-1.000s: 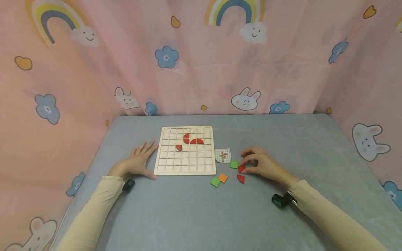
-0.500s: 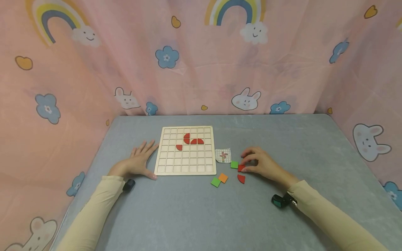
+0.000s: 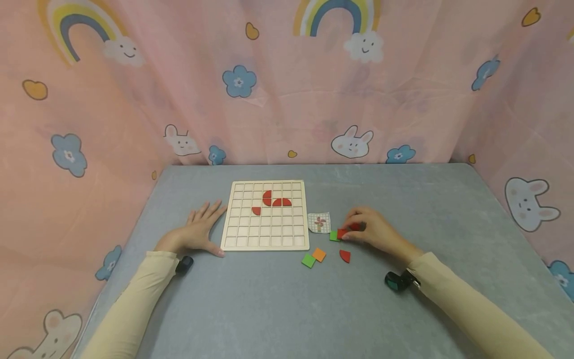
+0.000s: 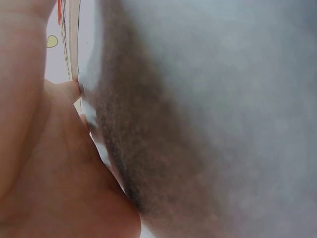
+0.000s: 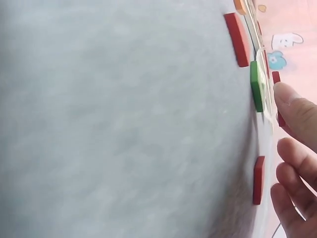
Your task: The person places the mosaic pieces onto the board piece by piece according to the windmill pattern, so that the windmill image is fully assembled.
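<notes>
My right hand (image 3: 375, 233) pinches a red tile (image 3: 342, 233) between thumb and fingers; the right wrist view shows this tile (image 5: 276, 77) raised off the table. Below the hand a second red piece (image 3: 356, 227) is partly hidden, and a green square tile (image 3: 334, 236) lies just left of the fingers. My left hand (image 3: 194, 233) lies flat with spread fingers, its thumb and fingertips at the left edge of the wooden grid board (image 3: 264, 241). Several red quarter-circle pieces (image 3: 267, 198) sit in the board's cells.
A small pattern card (image 3: 319, 223) lies against the board's right side. Nearer the front are an orange square (image 3: 319, 255), another green square (image 3: 308, 261) and a red quarter-circle (image 3: 345, 256). A patterned pink curtain (image 3: 278, 109) hangs behind the grey table (image 3: 269, 309).
My right fingers have closed on the red tile and lifted it slightly, moving it left and away from me over the green square's edge. My left hand stays in place.
</notes>
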### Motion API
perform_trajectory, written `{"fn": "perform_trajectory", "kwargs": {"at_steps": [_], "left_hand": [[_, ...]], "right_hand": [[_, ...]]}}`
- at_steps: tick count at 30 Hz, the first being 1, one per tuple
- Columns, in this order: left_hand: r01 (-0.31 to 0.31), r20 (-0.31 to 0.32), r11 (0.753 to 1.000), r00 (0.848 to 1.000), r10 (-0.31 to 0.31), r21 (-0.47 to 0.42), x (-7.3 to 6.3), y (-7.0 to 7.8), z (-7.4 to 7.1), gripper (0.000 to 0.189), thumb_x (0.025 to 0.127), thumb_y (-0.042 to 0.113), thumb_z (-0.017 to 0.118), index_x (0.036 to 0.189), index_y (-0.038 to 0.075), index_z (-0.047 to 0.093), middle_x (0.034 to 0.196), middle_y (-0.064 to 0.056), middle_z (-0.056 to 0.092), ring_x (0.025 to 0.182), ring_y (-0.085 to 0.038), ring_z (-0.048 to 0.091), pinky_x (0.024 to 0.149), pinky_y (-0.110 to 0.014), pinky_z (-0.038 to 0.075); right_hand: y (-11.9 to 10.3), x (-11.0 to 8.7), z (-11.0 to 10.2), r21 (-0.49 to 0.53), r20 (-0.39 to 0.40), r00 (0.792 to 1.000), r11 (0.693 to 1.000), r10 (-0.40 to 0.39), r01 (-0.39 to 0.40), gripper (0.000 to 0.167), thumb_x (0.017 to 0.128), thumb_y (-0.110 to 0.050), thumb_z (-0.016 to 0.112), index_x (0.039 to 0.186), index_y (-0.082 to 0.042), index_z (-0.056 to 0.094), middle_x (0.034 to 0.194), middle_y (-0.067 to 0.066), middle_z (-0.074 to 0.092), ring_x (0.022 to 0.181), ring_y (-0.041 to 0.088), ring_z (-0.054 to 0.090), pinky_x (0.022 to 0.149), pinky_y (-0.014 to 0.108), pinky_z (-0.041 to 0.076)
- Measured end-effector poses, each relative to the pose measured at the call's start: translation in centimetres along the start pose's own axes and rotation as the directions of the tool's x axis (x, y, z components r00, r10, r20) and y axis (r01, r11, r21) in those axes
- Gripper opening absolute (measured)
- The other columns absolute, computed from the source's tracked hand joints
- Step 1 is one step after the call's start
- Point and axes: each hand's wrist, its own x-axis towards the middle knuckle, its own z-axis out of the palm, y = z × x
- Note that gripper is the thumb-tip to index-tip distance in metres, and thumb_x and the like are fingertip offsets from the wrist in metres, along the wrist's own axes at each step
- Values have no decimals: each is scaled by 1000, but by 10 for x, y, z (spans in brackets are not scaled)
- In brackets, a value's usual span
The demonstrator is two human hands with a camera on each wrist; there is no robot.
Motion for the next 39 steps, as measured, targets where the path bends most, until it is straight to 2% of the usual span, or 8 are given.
{"fn": "perform_trajectory", "kwargs": {"at_steps": [6,17,25,33,39], "left_hand": [[-3,-2,1000,1000,3,4,0,-1,0,136,59,55,90,160,11,10,168,-17,-3,153,-47,-8,116,-73,-5],[-13,-4,1000,1000,13,5,0,-2,1,136,58,55,90,160,11,10,168,-18,-4,152,-49,-8,115,-74,-5],[-10,-4,1000,1000,10,-8,0,-2,0,137,58,54,91,160,11,10,168,-18,-3,152,-48,-9,116,-73,-6],[-10,0,1000,1000,10,-1,1,-4,2,137,58,55,90,160,12,9,168,-17,-4,152,-48,-9,115,-74,-6],[-11,-5,1000,1000,12,16,3,-5,3,137,58,56,90,160,13,9,168,-17,-4,153,-48,-9,115,-74,-5]], "right_hand": [[-6,11,1,-20,13,1000,1000,-4,4,18,77,-30,84,93,-25,78,99,-6,65,94,13,56,83,35,49],[-14,34,11,-12,31,999,1000,-27,27,19,77,-32,85,93,-24,78,97,-6,67,94,14,59,85,36,49],[-24,51,17,-3,85,996,1000,-22,23,16,78,-34,83,92,-27,77,97,-8,66,96,13,57,87,36,48],[-31,70,30,3,113,991,997,-72,73,15,80,-33,82,91,-25,78,94,-9,67,87,11,55,77,29,47],[-40,82,36,11,132,988,997,-76,75,16,80,-33,81,92,-23,77,99,-6,67,89,13,56,80,32,48]]}}
